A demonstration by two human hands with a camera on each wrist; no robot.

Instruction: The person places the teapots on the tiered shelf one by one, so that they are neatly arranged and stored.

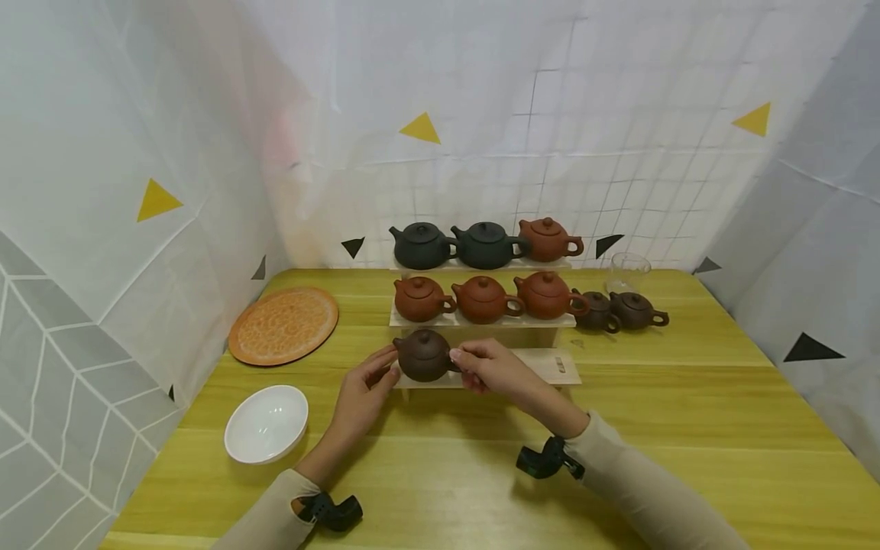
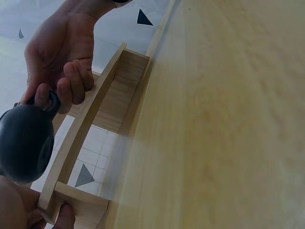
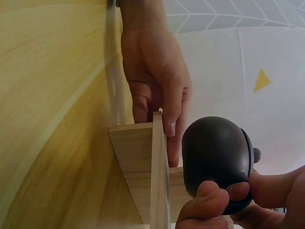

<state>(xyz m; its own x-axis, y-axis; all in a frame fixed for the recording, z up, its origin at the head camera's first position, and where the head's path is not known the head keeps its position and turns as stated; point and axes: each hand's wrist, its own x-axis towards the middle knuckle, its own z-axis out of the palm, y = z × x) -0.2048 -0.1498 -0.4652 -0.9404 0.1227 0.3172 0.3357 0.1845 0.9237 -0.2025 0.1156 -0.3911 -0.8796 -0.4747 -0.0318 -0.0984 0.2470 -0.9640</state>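
A dark brown teapot (image 1: 422, 356) is held just above the left part of the lowest wooden shelf (image 1: 543, 367). My right hand (image 1: 491, 368) pinches its handle between thumb and fingers. In the right wrist view a narrow gap shows between the teapot (image 3: 214, 157) and the board. At the shelf's left end, my left hand (image 1: 363, 391) grips the board's edge, with fingers above and below it. Red teapots (image 1: 481, 298) line the middle step; two dark green teapots (image 1: 421, 246) and a red teapot (image 1: 548, 239) stand on the top step.
Two dark brown teapots (image 1: 632, 310) stand on the table right of the shelf, before a clear glass (image 1: 629, 269). At left are a white bowl (image 1: 266, 424) and a round orange-patterned mat (image 1: 283, 325). White sheeting (image 1: 474, 92) encloses the table's back and sides.
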